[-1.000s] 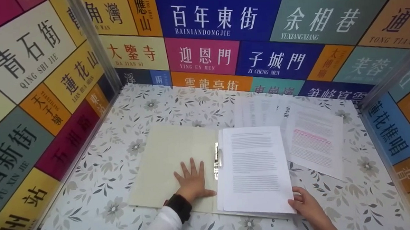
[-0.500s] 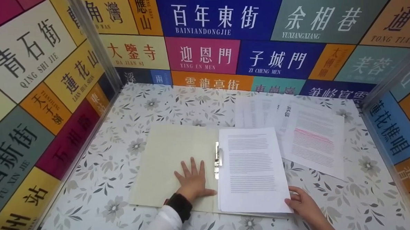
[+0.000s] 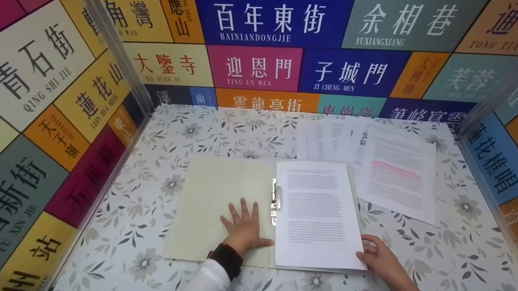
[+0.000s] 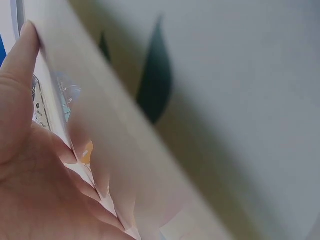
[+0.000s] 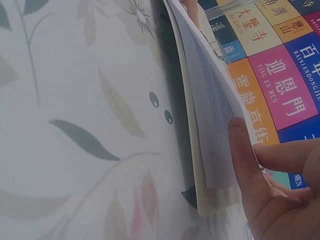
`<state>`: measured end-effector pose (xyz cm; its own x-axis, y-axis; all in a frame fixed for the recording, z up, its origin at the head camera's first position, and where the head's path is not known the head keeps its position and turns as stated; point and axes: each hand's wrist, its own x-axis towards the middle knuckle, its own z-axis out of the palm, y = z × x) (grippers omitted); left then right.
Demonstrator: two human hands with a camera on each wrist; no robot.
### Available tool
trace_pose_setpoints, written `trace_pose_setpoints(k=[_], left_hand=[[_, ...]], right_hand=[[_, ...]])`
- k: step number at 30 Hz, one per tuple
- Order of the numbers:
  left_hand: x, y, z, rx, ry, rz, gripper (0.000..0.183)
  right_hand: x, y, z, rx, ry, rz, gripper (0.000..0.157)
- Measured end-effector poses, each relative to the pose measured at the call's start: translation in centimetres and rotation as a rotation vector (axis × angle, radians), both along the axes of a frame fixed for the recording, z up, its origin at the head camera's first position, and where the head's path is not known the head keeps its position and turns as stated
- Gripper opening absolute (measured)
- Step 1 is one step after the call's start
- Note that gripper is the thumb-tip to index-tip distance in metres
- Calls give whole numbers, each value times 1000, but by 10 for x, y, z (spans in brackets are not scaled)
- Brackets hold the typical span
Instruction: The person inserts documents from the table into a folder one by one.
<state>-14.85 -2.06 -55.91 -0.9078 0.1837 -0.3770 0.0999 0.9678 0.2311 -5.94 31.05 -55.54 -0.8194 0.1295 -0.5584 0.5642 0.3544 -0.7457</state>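
An open cream file folder [image 3: 216, 178] lies on the patterned table. Flat on its left cover rests my left hand [image 3: 243, 231], fingers spread and thumb towards the spine. A metal clip [image 3: 274, 201] runs along the spine. On the right side lies a stack of printed paper [image 3: 315, 204], its left edge against the clip. At the stack's lower right corner my right hand [image 3: 377, 252] pinches the paper edge between thumb and fingers. The right wrist view shows the sheets [image 5: 212, 115] slightly raised above the folder's back cover [image 5: 200, 197] there.
Several loose printed sheets [image 3: 324, 138] lie fanned behind and right of the folder. One sheet [image 3: 398, 187] has pink highlighted lines. Upright panels with coloured street-name signs [image 3: 255, 71] border the table at the back and both sides.
The paper stack has slid left towards the clip, its edges now more even. My right hand has moved a little left with it. My left hand has stayed in place.
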Motion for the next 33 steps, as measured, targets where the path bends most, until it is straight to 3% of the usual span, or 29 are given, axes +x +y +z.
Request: trace_pose_setpoints(k=[33], left_hand=[[-1, -1, -1, 14, -15, 3, 122]], right_hand=[[-2, -3, 0, 100, 20, 19, 63]])
